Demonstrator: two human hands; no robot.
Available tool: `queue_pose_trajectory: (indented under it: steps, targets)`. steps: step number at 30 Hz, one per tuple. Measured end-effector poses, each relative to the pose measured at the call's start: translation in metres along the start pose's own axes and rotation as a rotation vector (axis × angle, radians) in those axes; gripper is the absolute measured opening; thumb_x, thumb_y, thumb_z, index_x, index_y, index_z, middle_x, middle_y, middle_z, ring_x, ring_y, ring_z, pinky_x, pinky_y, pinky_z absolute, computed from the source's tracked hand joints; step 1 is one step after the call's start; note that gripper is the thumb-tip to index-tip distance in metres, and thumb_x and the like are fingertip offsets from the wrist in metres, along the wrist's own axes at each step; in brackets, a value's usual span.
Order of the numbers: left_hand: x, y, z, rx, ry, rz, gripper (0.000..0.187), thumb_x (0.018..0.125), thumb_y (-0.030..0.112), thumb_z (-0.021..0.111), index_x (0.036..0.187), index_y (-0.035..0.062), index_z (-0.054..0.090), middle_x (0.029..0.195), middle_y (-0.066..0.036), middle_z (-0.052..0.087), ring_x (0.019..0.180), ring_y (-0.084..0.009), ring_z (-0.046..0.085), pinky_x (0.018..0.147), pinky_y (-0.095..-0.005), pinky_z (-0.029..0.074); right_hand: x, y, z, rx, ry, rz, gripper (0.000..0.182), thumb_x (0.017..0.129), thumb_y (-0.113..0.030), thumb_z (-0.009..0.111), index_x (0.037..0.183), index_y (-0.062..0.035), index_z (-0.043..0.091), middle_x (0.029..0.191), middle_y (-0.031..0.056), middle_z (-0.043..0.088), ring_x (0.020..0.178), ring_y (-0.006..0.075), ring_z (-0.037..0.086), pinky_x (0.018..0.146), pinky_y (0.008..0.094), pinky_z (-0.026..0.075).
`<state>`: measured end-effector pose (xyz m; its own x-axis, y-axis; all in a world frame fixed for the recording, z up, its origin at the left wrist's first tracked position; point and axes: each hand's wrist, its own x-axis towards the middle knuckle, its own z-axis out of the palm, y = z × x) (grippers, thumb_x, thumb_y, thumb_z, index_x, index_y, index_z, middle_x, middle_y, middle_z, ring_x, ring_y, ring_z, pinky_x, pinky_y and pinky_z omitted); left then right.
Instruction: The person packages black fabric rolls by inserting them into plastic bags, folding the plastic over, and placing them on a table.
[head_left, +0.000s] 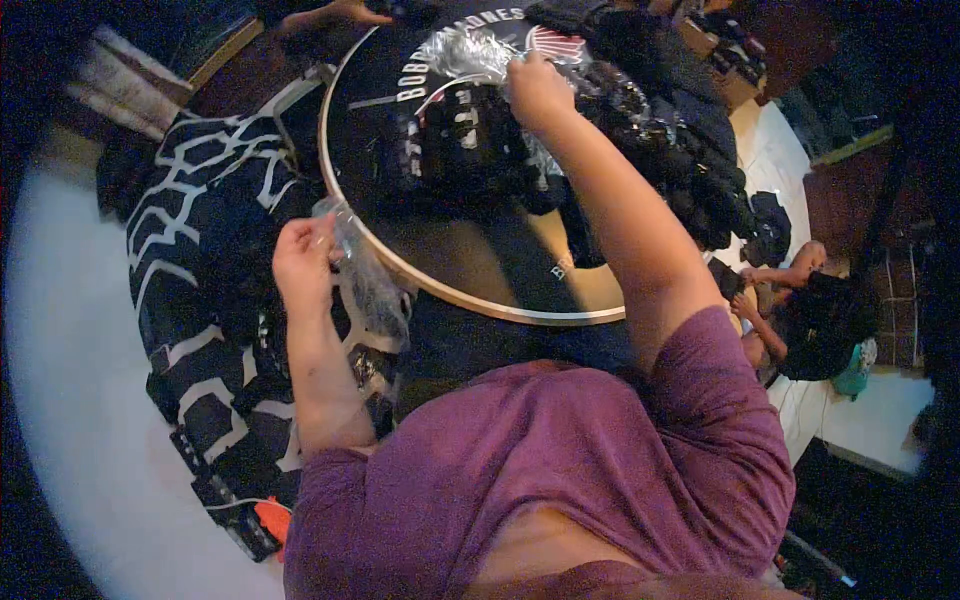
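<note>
My left hand is at the round table's near left edge, its fingers pinched on a crumpled clear plastic bag that hangs down beside the rim. Stretched out over the table, my right hand has its fingers closed at the edge of a shiny clear plastic wrapper. What exactly its fingertips grip is hidden. Below the wrapper lies a black folded item with white markings. Dark plastic-wrapped goods are heaped right of my right hand.
The round table has a pale rim and lettering on its dark top. Black-and-white patterned fabric spreads at the left. Another person's hand shows at the top; a seated person is at the right. An orange item lies lower left.
</note>
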<state>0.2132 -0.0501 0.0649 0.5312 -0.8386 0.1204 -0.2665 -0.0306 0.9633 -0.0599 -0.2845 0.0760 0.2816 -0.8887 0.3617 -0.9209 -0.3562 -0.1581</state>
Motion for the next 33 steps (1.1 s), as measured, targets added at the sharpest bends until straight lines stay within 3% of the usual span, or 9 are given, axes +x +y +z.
queue_pose_trajectory:
  steps: [5,8,12,18,20,25,27,30,33]
  targets:
    - [0.001,0.01,0.03,-0.395,-0.073,-0.165,0.028,0.078,0.027,0.073,0.084,0.006,0.055,0.062,0.002,0.049,0.05,-0.0054,0.046,0.049,-0.0236,0.046,0.033,0.003,0.034,-0.099,-0.576,-0.135,0.023,0.078,-0.018,0.055,0.092,-0.0048,0.067,0.1,0.0197,0.064,0.095,0.034,0.062,0.083,0.0404,0.048]
    - [0.002,0.014,0.04,-0.529,-0.169,-0.177,0.031,0.077,0.03,0.073,0.083,0.0069,0.054,0.059,0.004,0.046,0.049,-0.0051,0.044,0.048,-0.0242,0.046,0.041,0.0,0.0,0.06,-0.824,-0.161,0.054,0.078,-0.032,0.06,0.121,0.0005,0.05,0.112,0.0231,0.058,0.107,0.0354,0.055,0.091,0.0394,0.044]
    - [0.0,0.033,0.056,-0.509,-0.229,-0.19,0.033,0.078,0.036,0.07,0.087,0.0091,0.054,0.061,0.005,0.044,0.047,-0.0058,0.042,0.049,-0.0263,0.047,0.031,0.016,-0.004,0.043,-0.681,-0.182,0.072,0.078,-0.042,0.063,0.13,0.0012,0.039,0.121,0.0234,0.052,0.114,0.034,0.05,0.096,0.0387,0.04]
    - [-0.008,0.057,0.092,-0.466,-0.324,-0.169,0.033,0.075,0.031,0.075,0.074,0.0087,0.05,0.058,0.004,0.044,0.046,-0.0036,0.041,0.043,-0.0217,0.044,-0.068,-0.01,-0.114,0.645,0.116,-0.468,0.03,0.081,-0.02,0.059,0.106,-0.003,0.059,0.102,0.0168,0.062,0.095,0.0331,0.06,0.082,0.038,0.047]
    - [-0.022,0.071,0.108,-0.46,-0.324,-0.182,0.032,0.076,0.027,0.075,0.071,0.0099,0.048,0.059,0.004,0.046,0.047,-0.0034,0.043,0.041,-0.0198,0.043,-0.125,-0.014,-0.128,1.127,-0.182,-0.443,0.02,0.078,-0.007,0.054,0.096,-0.0019,0.061,0.092,0.0171,0.063,0.086,0.0314,0.062,0.074,0.0359,0.048]
    - [-0.077,0.098,0.155,-0.201,-0.543,-0.063,0.03,0.073,0.027,0.077,0.071,0.0076,0.055,0.063,0.001,0.054,0.054,-0.0062,0.048,0.046,-0.0231,0.04,-0.206,-0.026,-0.074,0.667,-0.693,-0.23,0.034,0.076,-0.002,0.049,0.11,-0.0003,0.054,0.108,0.0207,0.058,0.1,0.0363,0.055,0.089,0.0428,0.042]
    - [-0.116,0.106,0.18,-0.196,-0.591,-0.004,0.034,0.069,0.027,0.08,0.069,0.0065,0.052,0.06,0.001,0.053,0.055,-0.0063,0.046,0.049,-0.0243,0.04,-0.228,-0.015,-0.047,0.952,-0.664,-0.38,0.05,0.08,-0.016,0.056,0.128,-0.0066,0.045,0.135,0.0198,0.038,0.126,0.0354,0.035,0.104,0.0445,0.029]
    - [-0.179,0.087,0.218,-0.483,-0.829,-0.01,0.033,0.068,0.026,0.08,0.073,0.0058,0.054,0.066,-0.001,0.057,0.06,-0.0072,0.05,0.053,-0.0243,0.041,-0.233,-0.011,-0.049,0.501,-0.452,-0.549,0.083,0.081,-0.043,0.058,0.145,-0.0148,0.013,0.15,0.0158,0.011,0.137,0.0319,0.016,0.11,0.0427,0.019]
    - [-0.211,0.1,0.202,-0.496,-1.153,0.029,0.03,0.071,0.025,0.078,0.079,0.0056,0.057,0.074,-0.002,0.06,0.068,-0.0079,0.054,0.058,-0.025,0.044,-0.24,0.002,-0.052,0.879,-0.365,-0.477,0.099,0.068,-0.027,0.075,0.143,-0.006,0.015,0.15,0.0175,0.008,0.137,0.0325,0.015,0.109,0.04,0.024]
